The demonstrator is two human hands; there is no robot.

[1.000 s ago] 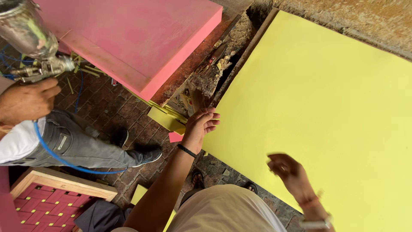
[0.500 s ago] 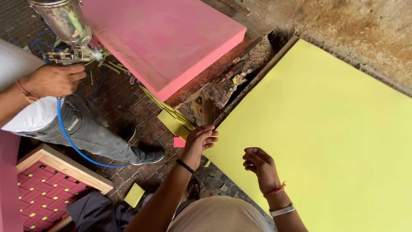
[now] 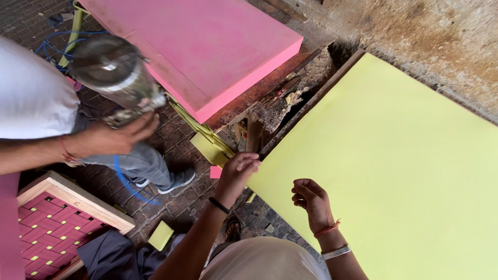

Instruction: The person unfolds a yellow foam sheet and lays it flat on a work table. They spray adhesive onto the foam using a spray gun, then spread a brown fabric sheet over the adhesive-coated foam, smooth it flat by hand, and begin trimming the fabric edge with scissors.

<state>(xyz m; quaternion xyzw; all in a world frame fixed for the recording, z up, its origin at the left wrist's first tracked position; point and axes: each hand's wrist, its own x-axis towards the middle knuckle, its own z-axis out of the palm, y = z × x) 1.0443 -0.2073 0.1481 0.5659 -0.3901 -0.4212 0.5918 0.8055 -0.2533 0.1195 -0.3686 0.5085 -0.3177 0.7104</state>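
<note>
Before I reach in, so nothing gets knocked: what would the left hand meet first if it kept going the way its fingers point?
Probably the yellow foam sheet's edge: the left hand curls its fingers right at it, though depth is unclear.

Brick floor (image 3: 181, 199), yellow foam sheet (image 3: 394, 171), foam scraps (image 3: 161, 236)

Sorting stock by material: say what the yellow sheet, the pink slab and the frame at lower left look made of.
Yellow sheet: likely foam, matte and even, with no grain or shine. Pink slab: likely thick foam, matte, with a soft square-cut edge. Frame: pale bare wood, filled with woven pink webbing, probably fabric or elastic.
</note>
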